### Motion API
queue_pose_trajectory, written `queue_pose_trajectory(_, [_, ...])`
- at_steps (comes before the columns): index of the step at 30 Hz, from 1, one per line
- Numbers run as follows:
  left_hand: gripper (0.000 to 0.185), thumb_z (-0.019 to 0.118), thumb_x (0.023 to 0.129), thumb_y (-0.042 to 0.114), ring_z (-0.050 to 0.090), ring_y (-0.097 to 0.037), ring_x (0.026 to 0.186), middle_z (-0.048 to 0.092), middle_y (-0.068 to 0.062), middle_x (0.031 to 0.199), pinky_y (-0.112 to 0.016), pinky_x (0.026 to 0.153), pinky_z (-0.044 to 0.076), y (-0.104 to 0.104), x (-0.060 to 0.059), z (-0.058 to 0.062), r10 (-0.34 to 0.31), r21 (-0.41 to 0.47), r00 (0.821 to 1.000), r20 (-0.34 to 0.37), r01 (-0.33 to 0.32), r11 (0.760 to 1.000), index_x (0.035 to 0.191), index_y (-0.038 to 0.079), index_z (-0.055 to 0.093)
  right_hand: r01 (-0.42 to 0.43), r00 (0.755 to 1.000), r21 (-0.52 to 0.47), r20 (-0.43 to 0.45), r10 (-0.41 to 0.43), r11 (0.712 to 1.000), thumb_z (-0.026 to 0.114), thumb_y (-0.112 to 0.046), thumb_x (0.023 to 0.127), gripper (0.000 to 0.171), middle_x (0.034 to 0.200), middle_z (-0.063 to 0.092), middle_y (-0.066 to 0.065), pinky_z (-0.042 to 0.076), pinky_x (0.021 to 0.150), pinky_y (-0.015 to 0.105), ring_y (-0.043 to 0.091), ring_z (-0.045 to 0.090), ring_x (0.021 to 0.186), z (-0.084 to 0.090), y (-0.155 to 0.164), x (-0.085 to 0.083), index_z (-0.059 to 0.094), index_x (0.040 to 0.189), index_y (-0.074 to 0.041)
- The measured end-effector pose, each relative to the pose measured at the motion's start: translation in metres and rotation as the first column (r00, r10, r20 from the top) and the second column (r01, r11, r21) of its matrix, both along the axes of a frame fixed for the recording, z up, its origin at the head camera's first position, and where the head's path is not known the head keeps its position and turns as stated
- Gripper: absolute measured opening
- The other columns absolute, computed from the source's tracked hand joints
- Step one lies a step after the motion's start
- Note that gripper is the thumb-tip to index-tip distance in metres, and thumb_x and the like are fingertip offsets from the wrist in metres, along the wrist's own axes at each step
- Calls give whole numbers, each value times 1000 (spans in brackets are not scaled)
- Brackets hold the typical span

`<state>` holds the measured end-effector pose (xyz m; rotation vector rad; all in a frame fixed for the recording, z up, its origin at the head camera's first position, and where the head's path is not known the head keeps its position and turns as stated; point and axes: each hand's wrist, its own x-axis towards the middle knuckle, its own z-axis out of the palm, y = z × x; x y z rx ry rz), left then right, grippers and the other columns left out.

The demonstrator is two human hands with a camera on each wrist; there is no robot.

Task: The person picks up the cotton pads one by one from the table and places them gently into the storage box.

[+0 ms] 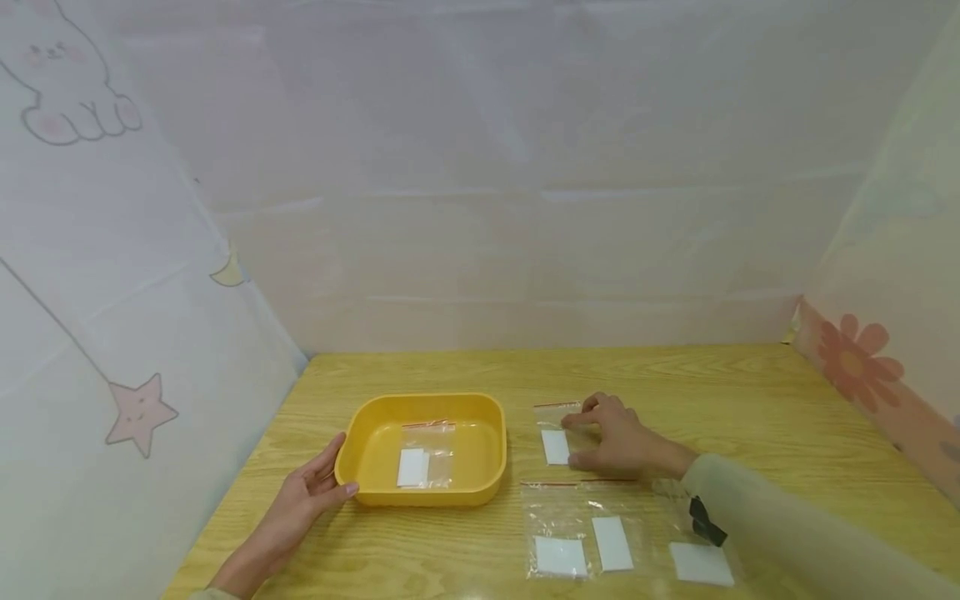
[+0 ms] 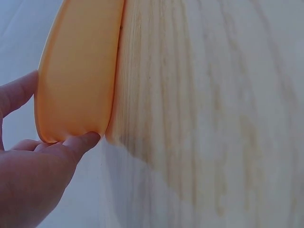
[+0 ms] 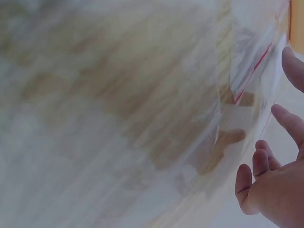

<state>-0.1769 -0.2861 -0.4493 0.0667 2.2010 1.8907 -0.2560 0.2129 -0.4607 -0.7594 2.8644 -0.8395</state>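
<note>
Hands are seen on a wooden table (image 1: 750, 400). One clear bag (image 1: 427, 454) already lies inside the yellow tray (image 1: 375, 417), which is steadied by the left hand (image 1: 311, 492) with straight fingers. Another small bag (image 1: 557, 433), right of the tray, is touched by the loosely spread right hand (image 1: 615, 442). More bags (image 1: 577, 525) are left nearer the person.

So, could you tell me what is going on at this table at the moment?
A person sits at a wooden table. Their left hand rests against the side of a yellow tray, which already holds one clear zip bag with white slips in it. Their right hand lies on another zip bag just right of the tray. More bags lie nearer the person.
</note>
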Motion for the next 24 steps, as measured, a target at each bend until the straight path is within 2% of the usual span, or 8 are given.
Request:
queue_pose_trajectory(3, [91, 72, 101, 11, 24, -30, 155, 10, -12, 174, -22, 107, 44, 0, 0, -1, 2, 0, 1000, 1, -2, 1000, 170, 10, 14, -1, 1000, -19, 7, 1, 1000, 90, -41, 83, 65, 126, 52, 13, 34, 84, 54, 32, 45, 112, 1, 0, 0, 72, 139, -13])
queue_pose_trajectory(11, [90, 72, 101, 11, 25, -30, 154, 11, -12, 174, -22, 107, 44, 0, 0, 1, 3, -4, 1000, 2, -3, 1000, 170, 10, 14, -1, 1000, -28, -21, 1, 1000, 92, -35, 80, 61, 120, 53, 13, 31, 77, 46, 30, 44, 101, -3, -3, 0, 75, 134, -11])
queue_pose_trajectory(16, [90, 72, 101, 10, 25, -29, 154, 10, -12, 174, -21, 106, 44, 1, 1, 2, -1, 0, 1000, 0, 1, 1000, 170, 10, 14, 45, 998, 5, -37, -45, 999, 93, -35, 79, 58, 118, 55, 13, 38, 77, 50, 33, 47, 102, -4, -7, 3, 78, 131, -15])
queue_pose_trajectory(18, [90, 72, 101, 9, 24, -29, 154, 10, -12, 174, -20, 106, 44, 1, 1, 2, 0, 2, 1000, 1, 0, 1000, 170, 10, 13, 68, 997, 12, -29, -67, 998, 93, -33, 79, 57, 119, 56, 16, 39, 77, 53, 35, 48, 103, 0, -10, 8, 77, 131, -15])
queue_pose_trajectory(24, [90, 71, 101, 9, 24, -28, 154, 10, -11, 174, -20, 106, 44, 1, 1, 2, -2, 7, 1000, 8, 2, 1000, 170, 10, 13, 105, 994, 23, 14, -106, 994, 91, -35, 82, 68, 128, 53, 26, 42, 83, 62, 44, 48, 113, 5, -11, 12, 69, 142, -12])
